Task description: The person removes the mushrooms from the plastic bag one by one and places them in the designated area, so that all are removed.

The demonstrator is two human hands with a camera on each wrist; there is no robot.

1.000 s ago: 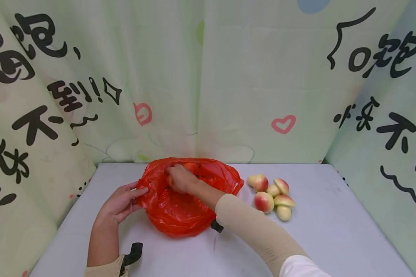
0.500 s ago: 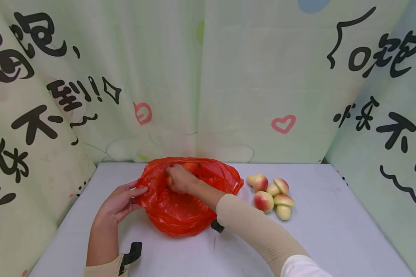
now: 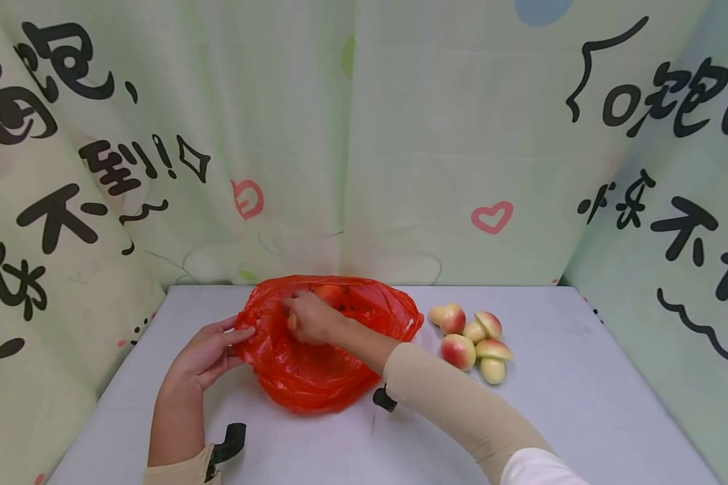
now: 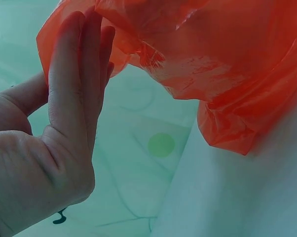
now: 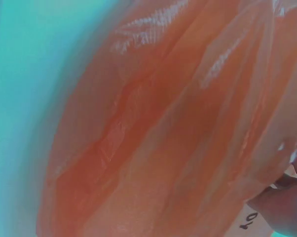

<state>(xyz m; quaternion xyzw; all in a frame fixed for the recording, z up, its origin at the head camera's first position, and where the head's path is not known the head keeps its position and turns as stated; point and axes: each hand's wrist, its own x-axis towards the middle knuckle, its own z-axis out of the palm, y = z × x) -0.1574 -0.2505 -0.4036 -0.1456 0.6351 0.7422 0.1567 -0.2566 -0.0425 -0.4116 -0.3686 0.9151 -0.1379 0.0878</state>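
Note:
A red plastic bag (image 3: 321, 384) lies open-mouthed on the table. At its left rim my left hand (image 3: 209, 353) holds the plastic between thumb and fingers; in the left wrist view the long fingers (image 4: 67, 74) lie fairly straight against the bag (image 4: 212, 59). My right hand (image 3: 312, 320) reaches inside the bag, its fingertips mostly hidden. Something small and orange-toned shows under that hand, too unclear to tell from the thumb. Behind the hand, a round orange thing (image 3: 330, 294) and dark specks are visible in the bag. Red plastic (image 5: 163, 138) fills most of the right wrist view.
Several mushroom-shaped pieces with red-and-cream caps (image 3: 458, 351) and pale stems lie in a cluster right of the bag. They stand on a white table (image 3: 582, 404). A pale green printed curtain (image 3: 412, 135) encloses the back and sides.
My right hand has shifted slightly left inside the bag, and more of the round orange thing shows behind it. My left hand stays at the rim. The head view has turned slightly right.

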